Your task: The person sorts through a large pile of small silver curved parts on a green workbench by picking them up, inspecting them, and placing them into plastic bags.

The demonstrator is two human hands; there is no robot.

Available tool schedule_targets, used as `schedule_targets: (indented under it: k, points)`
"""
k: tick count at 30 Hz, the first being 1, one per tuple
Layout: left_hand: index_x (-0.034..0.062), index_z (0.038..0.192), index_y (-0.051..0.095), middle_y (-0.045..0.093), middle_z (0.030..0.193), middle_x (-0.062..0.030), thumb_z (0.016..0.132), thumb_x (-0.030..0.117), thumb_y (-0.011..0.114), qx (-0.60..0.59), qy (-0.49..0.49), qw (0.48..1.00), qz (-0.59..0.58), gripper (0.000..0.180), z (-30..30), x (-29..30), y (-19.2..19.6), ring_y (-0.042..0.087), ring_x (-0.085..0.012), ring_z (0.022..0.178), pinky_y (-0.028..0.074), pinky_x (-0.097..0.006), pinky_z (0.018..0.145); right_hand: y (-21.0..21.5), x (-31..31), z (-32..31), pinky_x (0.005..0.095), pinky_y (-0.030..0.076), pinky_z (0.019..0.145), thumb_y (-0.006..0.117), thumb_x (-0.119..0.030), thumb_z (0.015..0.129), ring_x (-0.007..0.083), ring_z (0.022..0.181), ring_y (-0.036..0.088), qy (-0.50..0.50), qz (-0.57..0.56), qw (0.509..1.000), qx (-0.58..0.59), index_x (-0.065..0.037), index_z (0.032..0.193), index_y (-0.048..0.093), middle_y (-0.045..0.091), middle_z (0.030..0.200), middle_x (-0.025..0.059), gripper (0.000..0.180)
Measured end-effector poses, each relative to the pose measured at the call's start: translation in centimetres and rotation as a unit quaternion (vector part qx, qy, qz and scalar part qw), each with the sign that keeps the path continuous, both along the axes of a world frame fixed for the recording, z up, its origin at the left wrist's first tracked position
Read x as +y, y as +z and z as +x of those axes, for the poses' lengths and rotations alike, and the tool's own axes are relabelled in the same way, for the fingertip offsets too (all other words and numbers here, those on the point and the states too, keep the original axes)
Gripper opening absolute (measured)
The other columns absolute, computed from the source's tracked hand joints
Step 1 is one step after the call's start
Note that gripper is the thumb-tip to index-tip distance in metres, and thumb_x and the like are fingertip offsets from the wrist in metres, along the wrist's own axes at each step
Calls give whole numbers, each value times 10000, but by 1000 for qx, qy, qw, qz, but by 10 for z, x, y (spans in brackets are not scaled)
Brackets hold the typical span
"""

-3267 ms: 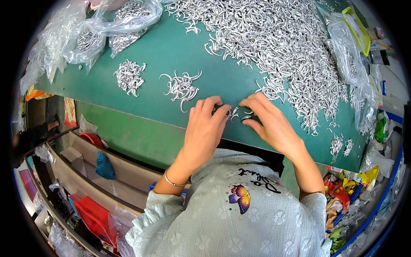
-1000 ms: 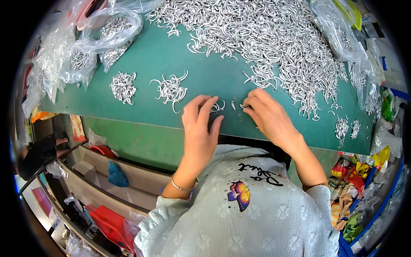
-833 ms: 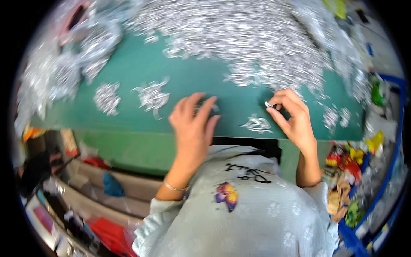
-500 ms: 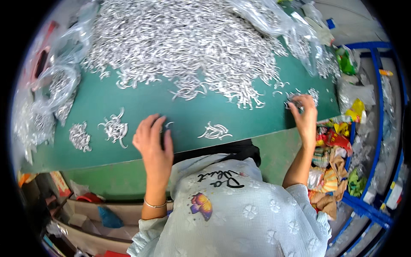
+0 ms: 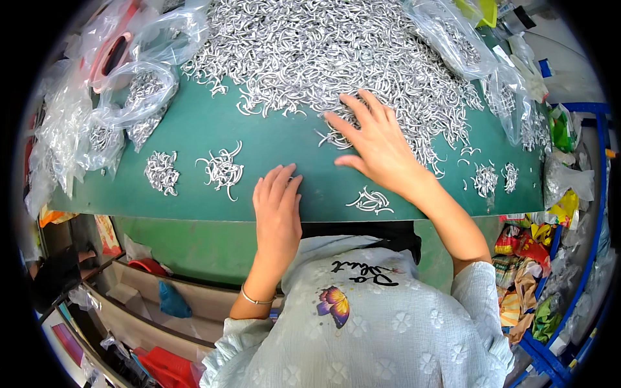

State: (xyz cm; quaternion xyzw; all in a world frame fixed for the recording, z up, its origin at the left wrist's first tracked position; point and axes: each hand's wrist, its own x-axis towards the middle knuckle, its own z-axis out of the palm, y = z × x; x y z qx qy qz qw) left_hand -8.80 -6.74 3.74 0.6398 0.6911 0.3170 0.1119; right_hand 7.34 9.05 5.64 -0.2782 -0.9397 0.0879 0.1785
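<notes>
A large heap of small curved silvery pieces (image 5: pixel 310 52) covers the far middle of the green table (image 5: pixel 194 204). My right hand (image 5: pixel 381 149) reaches over the heap's near edge, fingers and thumb spread; the fingertips are at loose pieces there. Near the front edge my left hand (image 5: pixel 278 197) lies palm down, fingers stretched close together, its thumb hidden; no piece shows in it. Left of it are a small cluster of curved pieces (image 5: pixel 223 169) and a tighter one (image 5: pixel 162 172). Another small cluster (image 5: pixel 371 201) lies below my right forearm, and two little piles (image 5: pixel 484 180) sit farther right.
Clear plastic bags with pieces (image 5: pixel 145 90) stand at the left beside a pink-rimmed object (image 5: pixel 110 61). Another clear bag (image 5: pixel 453 42) lies at the heap's right. A blue metal rack (image 5: pixel 592 194) stands right of the table. Below left is a cardboard box (image 5: pixel 149 310).
My right hand has left the little piles at the far right and moved left to the heap's near edge. My left fingers have straightened and come together. The whole view has shifted.
</notes>
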Motion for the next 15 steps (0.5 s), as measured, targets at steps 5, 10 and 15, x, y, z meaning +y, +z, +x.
schedule_targets:
  k: [5,10,15]
  points:
    - [-59,1111,597,565,1208,-158,748,-147,548,-31,-6,999,-16,377,-8,-8,2,517,-362,1139,417,-446,966,-21,-12,-1,400,435,856,665,-71,769,300,1086,512,51,-55,996,38,-37,973,608,546,1070,118,215]
    - [-46,1076,622,572,1187,-160,756,-133,571,-63,12,998,9,335,-10,-5,-6,525,-363,1095,443,-424,924,-10,-18,-3,381,486,793,659,11,761,295,942,567,79,-211,961,163,-7,950,607,578,1017,112,198]
    - [-37,1068,626,572,1184,-158,780,-105,595,-57,27,998,20,297,-9,-6,-9,526,-362,1094,439,-424,928,5,6,-10,377,465,761,653,18,750,277,880,549,-8,-71,988,137,-24,895,650,576,980,93,151]
